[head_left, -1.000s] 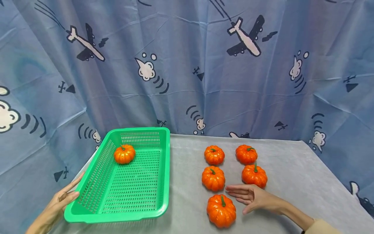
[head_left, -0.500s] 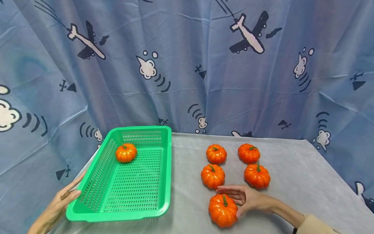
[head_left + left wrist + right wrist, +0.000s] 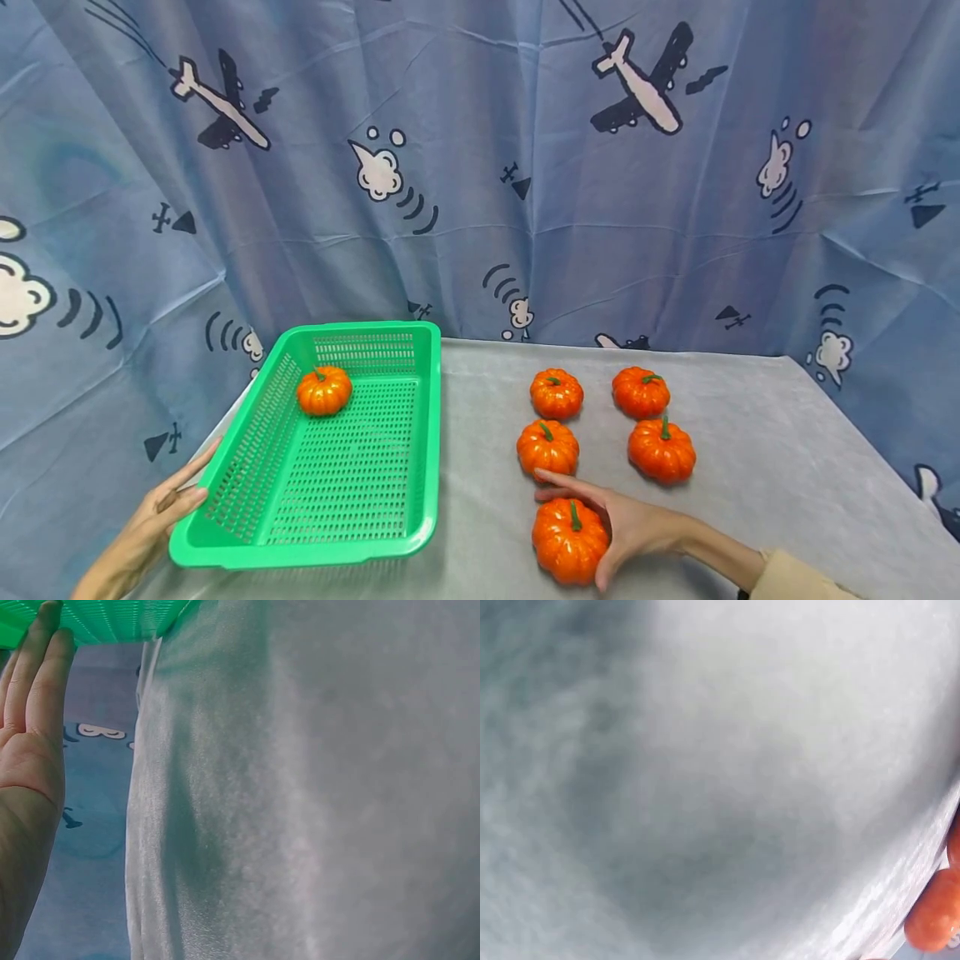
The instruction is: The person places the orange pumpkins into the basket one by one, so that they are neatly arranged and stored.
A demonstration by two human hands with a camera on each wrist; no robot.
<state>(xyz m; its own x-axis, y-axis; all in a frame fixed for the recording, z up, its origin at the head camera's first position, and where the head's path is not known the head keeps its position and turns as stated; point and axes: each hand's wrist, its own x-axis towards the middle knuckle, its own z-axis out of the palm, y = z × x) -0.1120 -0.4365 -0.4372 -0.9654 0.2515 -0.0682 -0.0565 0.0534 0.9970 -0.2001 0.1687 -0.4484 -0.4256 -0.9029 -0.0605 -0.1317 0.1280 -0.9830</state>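
Note:
In the head view my right hand reaches round the nearest small orange pumpkin, fingers along its far side and thumb at its near right side. Just beyond those fingers sits another pumpkin. My left hand is at the left side of a green plastic basket, its thumb and index finger against the outer rim. The left wrist view has the straight fingers of that hand touching the basket's perforated wall. One pumpkin lies inside the basket, near its far left corner.
Three more pumpkins stand on the grey tablecloth: one at the back, one to its right and one nearer. A blue curtain with airplane prints hangs behind the table. Pumpkins edge into the right wrist view.
My right hand has moved left and toward me from beside the nearest pumpkin, and its fingers now go round it. The left hand keeps its place at the basket.

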